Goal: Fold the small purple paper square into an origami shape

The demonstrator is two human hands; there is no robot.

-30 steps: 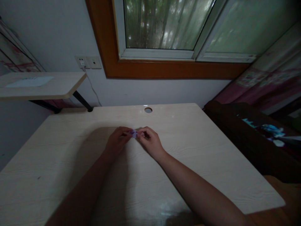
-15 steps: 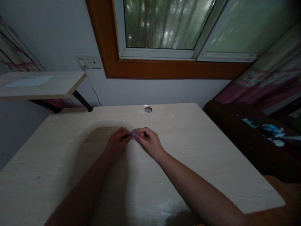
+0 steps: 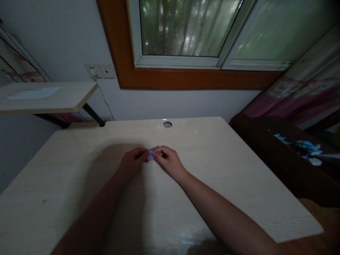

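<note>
You have a small purple piece (image 3: pixel 150 155) at centre, against a cream desk (image 3: pixel 217 159) with faint wood grain. At your twelve o'clock the window surround (image 3: pixel 186 79) is orange-brown; towards three o'clock the floral curtain (image 3: pixel 300 86) runs whitish to pink, and towards nine the shelf legs (image 3: pixel 92 113) are black.

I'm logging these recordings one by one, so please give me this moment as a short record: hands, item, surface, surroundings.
left hand: fingers pinch a small purple piece
right hand: fingers at the piece's right edge; grip unclear
item: too small to identify
surface: pale wood-grain table, round hole near the far edge
surroundings: raised shelf with a white sheet at left; window beyond the table
</note>
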